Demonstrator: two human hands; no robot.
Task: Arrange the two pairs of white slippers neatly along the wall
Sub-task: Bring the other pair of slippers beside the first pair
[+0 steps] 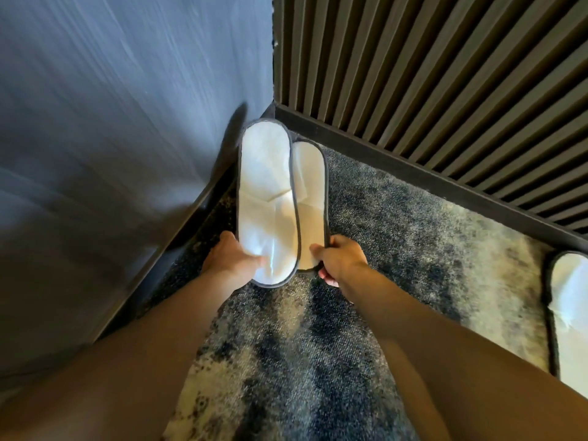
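Your left hand grips the heel end of the near slipper, thumb on top, while your right hand pinches the heel of the second slipper beside it, partly tucked under the first. Both point into the corner where the smooth grey wall meets the slatted wall, over the mottled carpet. Another slipper lies well apart at the right edge.

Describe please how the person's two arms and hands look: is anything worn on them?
Both forearms are bare: no sleeves show in view. The left hand and the right hand wear no gloves. No watch, bracelet or ring is visible on them. Fingernails are too small to judge.
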